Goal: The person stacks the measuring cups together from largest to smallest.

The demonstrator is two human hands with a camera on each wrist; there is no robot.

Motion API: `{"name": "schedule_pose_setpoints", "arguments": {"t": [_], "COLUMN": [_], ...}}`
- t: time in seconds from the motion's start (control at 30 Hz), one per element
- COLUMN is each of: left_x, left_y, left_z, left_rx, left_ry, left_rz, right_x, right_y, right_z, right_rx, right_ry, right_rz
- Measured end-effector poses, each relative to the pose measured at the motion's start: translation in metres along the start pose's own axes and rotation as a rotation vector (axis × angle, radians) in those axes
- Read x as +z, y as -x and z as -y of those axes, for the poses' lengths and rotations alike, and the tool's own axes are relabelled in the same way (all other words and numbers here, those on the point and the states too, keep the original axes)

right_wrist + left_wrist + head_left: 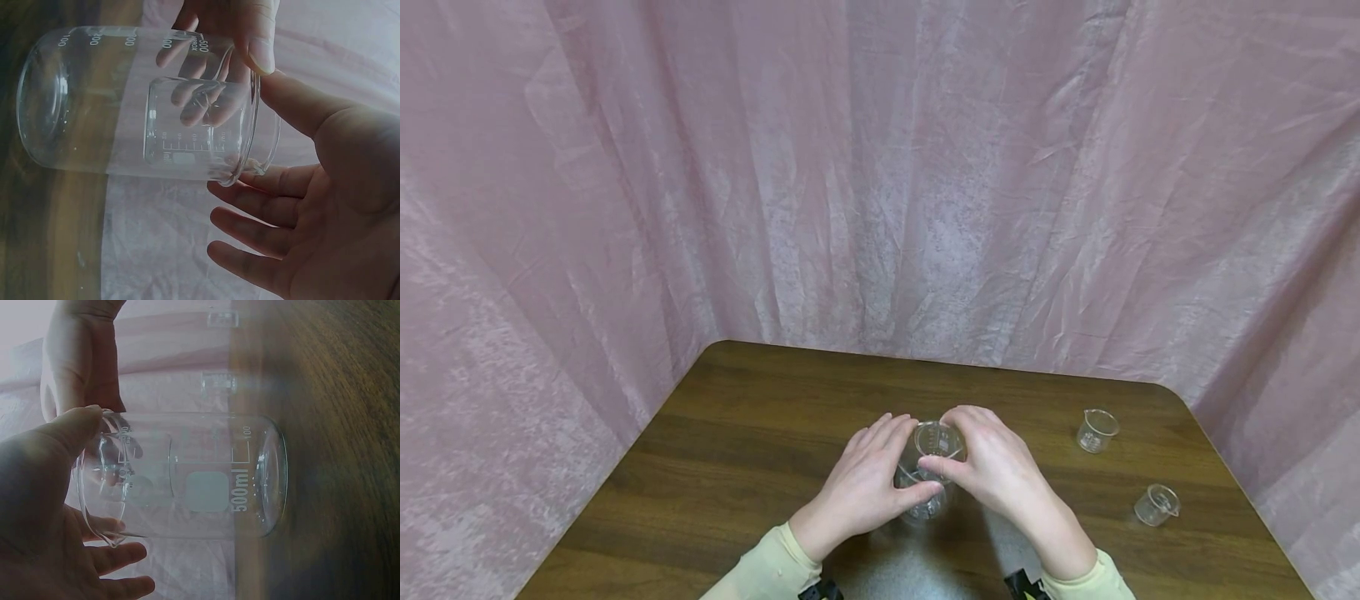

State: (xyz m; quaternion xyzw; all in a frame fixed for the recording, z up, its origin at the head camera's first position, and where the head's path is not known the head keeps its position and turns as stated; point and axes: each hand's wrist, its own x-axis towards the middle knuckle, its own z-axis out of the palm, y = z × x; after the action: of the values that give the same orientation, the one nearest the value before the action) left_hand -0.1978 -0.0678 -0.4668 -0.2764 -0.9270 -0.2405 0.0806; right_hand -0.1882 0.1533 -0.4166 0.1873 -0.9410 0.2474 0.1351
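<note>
A large clear glass beaker point(209, 519), marked 500ml, stands upright on the wooden table between both hands. Partly inside its mouth sits a smaller graduated beaker point(181, 119), whose rim sticks out above the large rim. My left hand point(868, 479) holds the large beaker near its rim, thumb on the near side and fingers on the far side. With thumb and forefinger, my right hand point(996, 458) pinches the small beaker at its rim; the other fingers spread beside the glass. Whether the small beaker touches the large one's wall, I cannot tell.
Two more small glass beakers stand at the right of the table point(737, 400): one beaker point(1097, 432) farther back, another, smaller beaker point(1157, 505) nearer the right edge. A pink curtain point(880, 183) hangs behind and around the table.
</note>
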Motion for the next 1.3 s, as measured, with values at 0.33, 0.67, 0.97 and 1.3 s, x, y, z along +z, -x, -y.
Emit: {"name": "schedule_pose_setpoints", "arguments": {"t": [0.33, 0.67, 0.97, 1.3], "left_x": [0.0, 0.0, 0.001, 0.0], "left_y": [0.0, 0.0, 0.001, 0.001], "left_z": [0.001, 0.0, 0.0, 0.0], "left_rx": [0.018, 0.022, 0.024, 0.022], "left_ry": [0.0, -0.012, -0.004, 0.0], "left_rz": [-0.009, -0.018, -0.019, -0.012], "right_x": [0.003, 0.003, 0.0, -0.008], "right_y": [0.0, 0.0, -0.003, -0.01], "right_z": [-0.002, -0.003, -0.002, 0.0], "right_rx": [-0.009, -0.024, -0.026, -0.103], "right_ry": [0.016, 0.027, 0.031, 0.077], "right_rz": [0.045, 0.082, 0.136, 0.182]}}
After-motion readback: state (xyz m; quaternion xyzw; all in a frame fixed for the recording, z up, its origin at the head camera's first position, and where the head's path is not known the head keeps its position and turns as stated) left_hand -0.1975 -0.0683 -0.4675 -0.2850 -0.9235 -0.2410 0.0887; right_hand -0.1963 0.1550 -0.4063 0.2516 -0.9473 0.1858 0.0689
